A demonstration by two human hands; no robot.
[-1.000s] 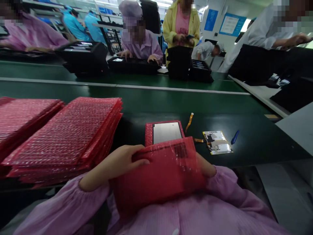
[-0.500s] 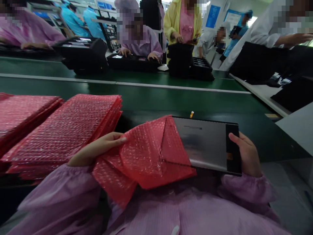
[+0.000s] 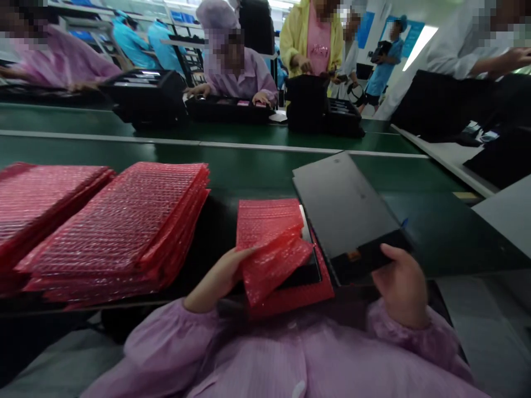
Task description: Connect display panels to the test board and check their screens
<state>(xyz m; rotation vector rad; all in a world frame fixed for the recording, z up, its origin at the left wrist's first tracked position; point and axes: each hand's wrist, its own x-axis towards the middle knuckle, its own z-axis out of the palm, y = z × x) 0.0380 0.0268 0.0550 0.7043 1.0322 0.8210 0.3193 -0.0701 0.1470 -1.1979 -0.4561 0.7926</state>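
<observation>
My left hand (image 3: 219, 281) is closed on a red bubble-wrap bag (image 3: 271, 262), whose top layer is folded over and crumpled. Under that fold lies a dark flat piece (image 3: 301, 276) with a pale edge, partly hidden by the red film. To the right, my right hand (image 3: 401, 287) grips the black end of a thin grey display panel (image 3: 346, 202), thumb on its upper face. The panel is tilted, its far end raised above the green surface, and stands clear of the bag. A small orange patch shows on its black strip.
Two piles of red bubble-wrap bags, a nearer one (image 3: 124, 221) and one at the far left (image 3: 37, 204), lie on the green work surface (image 3: 249, 171). Across it, co-workers handle black trays (image 3: 230, 109). More black trays (image 3: 307, 105) are stacked beyond, and a white board (image 3: 508, 207) stands right.
The panel has come out of the red bag and swung upward, its far end now pointing away from me. My left hand has moved right with the bag, which is now folded over.
</observation>
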